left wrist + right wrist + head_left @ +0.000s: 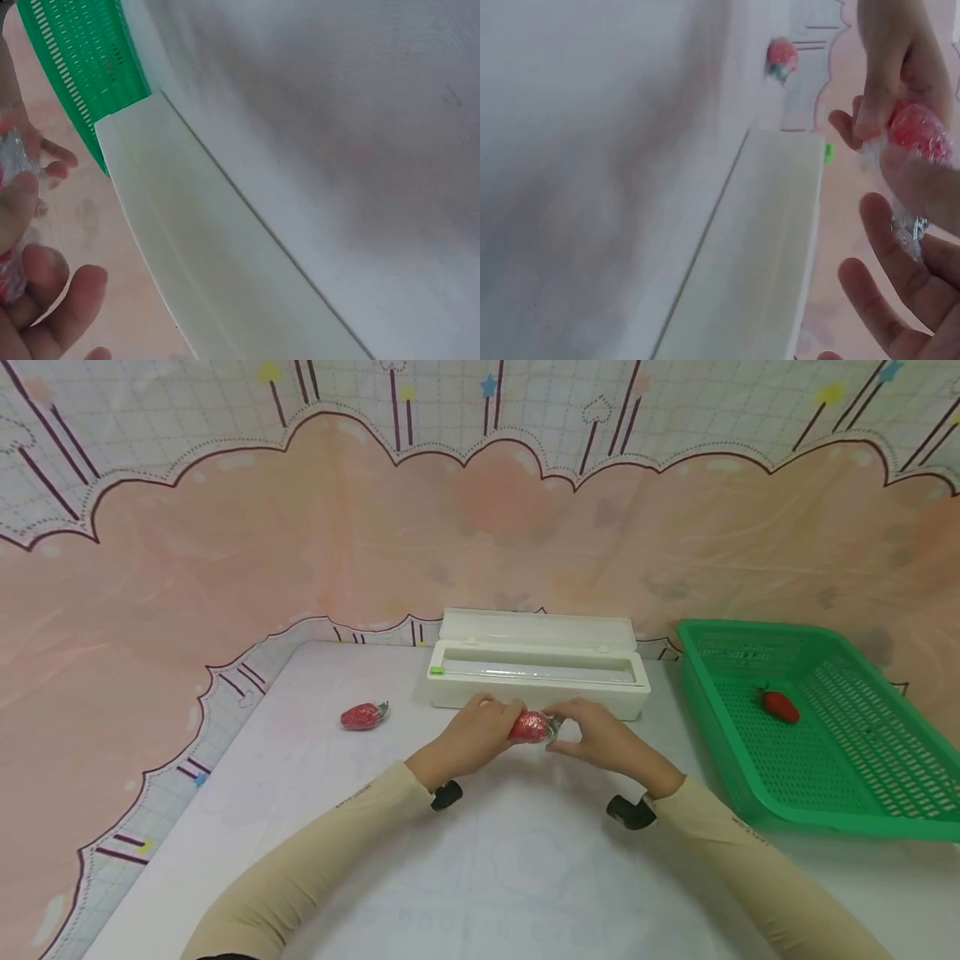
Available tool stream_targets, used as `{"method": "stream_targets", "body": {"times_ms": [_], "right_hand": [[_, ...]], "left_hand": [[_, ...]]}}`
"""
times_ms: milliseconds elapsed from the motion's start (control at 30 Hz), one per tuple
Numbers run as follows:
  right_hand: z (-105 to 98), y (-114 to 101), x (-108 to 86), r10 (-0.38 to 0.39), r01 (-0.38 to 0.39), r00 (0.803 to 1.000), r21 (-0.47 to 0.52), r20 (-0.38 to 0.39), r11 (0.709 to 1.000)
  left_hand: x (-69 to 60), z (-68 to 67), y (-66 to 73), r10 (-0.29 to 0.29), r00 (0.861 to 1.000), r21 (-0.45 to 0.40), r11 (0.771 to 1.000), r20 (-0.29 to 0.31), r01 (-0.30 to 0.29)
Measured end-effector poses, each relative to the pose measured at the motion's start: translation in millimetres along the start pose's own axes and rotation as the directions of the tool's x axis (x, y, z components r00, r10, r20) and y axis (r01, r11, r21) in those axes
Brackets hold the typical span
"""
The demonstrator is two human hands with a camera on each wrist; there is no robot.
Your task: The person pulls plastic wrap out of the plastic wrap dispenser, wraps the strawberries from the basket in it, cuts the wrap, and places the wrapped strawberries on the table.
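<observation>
A red strawberry wrapped in clear plastic film is held up between both hands, in front of the white box. My left hand grips its rounded end. At the green leafy end, my right hand pinches it with thumb and finger. In the right wrist view, crinkled film hangs off the strawberry between the right thumb and the spread fingers. Only part of the bundle shows at the left edge of the left wrist view. A second strawberry, shiny with film, lies on the table to the left.
Behind the hands stands a long white box with its lid raised and a pale roll inside. On the right, a green plastic basket contains one strawberry. A patterned cloth hangs behind the white table.
</observation>
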State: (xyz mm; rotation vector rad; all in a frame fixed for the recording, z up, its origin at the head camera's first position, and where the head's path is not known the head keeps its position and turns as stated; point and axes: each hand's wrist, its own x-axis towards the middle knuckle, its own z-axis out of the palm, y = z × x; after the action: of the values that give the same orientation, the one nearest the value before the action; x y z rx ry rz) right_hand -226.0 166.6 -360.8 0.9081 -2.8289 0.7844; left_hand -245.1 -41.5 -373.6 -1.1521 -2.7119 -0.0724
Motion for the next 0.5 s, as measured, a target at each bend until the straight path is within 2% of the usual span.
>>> {"method": "stream_targets", "body": {"times_ms": [100, 200, 367, 433, 500], "right_hand": [[-0.3, -2.5, 0.3, 0.035, -0.034, 0.999, 0.036, -0.023, 0.999], [0.2, -4.9, 1.3, 0.015, -0.014, 0.999, 0.040, -0.040, 0.999], [-0.6, -4.4, 3.7, -0.014, 0.009, 0.998, 0.079, 0.061, 0.997], [-1.6, -4.2, 4.0, 0.004, -0.012, 0.996, 0.085, 0.094, 0.996], [-2.1, -4.6, 4.1, 0.025, -0.032, 0.996, 0.075, 0.090, 0.997]], "left_hand": [[0.0, 1.2, 0.0, 0.011, 1.000, 0.051, 0.999, -0.016, -0.011], [0.0, 3.9, -0.2, 0.056, 0.997, 0.141, 0.989, -0.056, -0.048], [-0.5, 8.2, 0.7, 0.140, 0.977, 0.249, 0.963, -0.159, -0.098], [-0.6, 9.2, 1.1, 0.148, 0.975, 0.278, 0.956, -0.166, -0.097], [-0.3, 10.5, 0.9, 0.142, 0.979, 0.303, 0.949, -0.147, -0.092]]}}
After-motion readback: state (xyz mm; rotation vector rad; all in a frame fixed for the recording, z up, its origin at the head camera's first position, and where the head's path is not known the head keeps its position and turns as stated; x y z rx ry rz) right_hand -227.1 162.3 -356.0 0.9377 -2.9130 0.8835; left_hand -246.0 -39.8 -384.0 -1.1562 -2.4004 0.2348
